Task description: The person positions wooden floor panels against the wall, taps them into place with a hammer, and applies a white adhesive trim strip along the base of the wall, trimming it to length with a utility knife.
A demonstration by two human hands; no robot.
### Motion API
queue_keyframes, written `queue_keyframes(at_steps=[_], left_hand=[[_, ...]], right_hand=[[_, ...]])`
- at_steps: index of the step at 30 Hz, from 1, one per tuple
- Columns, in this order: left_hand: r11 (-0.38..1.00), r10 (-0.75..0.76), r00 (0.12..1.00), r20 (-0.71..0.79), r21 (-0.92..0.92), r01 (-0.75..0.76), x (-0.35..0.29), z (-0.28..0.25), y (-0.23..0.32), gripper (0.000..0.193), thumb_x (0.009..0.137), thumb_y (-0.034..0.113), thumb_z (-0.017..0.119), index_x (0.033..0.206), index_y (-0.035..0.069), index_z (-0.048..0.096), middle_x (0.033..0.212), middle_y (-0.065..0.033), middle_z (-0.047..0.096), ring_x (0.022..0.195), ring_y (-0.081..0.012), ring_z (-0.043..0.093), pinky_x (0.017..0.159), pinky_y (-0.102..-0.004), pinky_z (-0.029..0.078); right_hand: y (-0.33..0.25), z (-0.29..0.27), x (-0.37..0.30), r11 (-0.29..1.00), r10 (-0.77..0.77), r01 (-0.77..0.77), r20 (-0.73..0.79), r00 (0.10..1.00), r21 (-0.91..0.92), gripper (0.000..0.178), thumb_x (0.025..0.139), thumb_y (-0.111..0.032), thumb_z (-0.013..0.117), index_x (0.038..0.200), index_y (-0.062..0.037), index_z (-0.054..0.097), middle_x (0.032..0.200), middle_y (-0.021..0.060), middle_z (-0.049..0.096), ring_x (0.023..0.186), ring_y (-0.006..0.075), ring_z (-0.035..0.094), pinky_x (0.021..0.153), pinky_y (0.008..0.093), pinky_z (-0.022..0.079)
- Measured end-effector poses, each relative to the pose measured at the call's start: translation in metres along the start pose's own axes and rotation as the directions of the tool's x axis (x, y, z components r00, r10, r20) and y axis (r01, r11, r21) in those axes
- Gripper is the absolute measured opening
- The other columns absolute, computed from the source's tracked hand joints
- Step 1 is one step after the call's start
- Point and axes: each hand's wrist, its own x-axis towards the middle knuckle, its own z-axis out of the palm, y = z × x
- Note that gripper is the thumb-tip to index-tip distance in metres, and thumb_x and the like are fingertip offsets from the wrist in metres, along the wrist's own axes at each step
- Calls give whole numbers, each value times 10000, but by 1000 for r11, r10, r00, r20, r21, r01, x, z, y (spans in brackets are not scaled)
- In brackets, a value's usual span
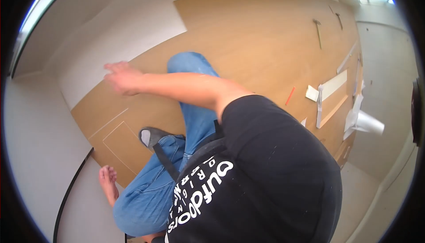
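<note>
My right hand (123, 79) hovers at the left, near the line where a brown sheet surface (239, 35) meets a white area (119, 39). Its fingers are stretched out, slightly blurred, with nothing visible in them. Lower down, beside my bent knee, my left hand (107, 176) is raised with its fingers loosely curled and apart; no object shows in it. Between the two hands, thin pale lines (116, 151) mark a rectangular outline on the brown surface. My legs in blue jeans are folded on that surface, and a grey shoe (150, 136) shows beside the outline.
Two hammers (318, 34) lie at the upper right. Closer to me are a red stick-like tool (290, 96), a white-edged tray-like piece (333, 86), white scraps (311, 93) and a white cylinder (369, 123). Pale walls (44, 123) stand at the left, with a dark edge strip (71, 190).
</note>
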Motion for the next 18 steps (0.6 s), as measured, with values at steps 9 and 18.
queue_keyframes(at_steps=[9, 18], left_hand=[[963, 269, 958, 101, -63, -263, -8, -4, 123, 333, 1060, 359, 614, 1238, 77, 610, 1055, -29, 673, 834, -103, 625, 750, -246, 505], [806, 548, 806, 222, 118, -580, -125, 64, 300, 263, 1103, 278, 543, 1219, 57, 628, 1043, -37, 666, 851, -94, 584, 759, -239, 480]], right_hand=[[252, -236, -443, 401, 673, -779, -423, 607, -482, 352, 989, -291, 546, 1155, -26, 709, 1193, 248, 684, 1138, 440, 613, 1043, 556, 465], [34, -90, -588, 156, 967, -987, -210, 146, 35, 531, 916, -250, 695, 1335, -4, 481, 1253, 240, 541, 1178, 452, 582, 965, 534, 532]])
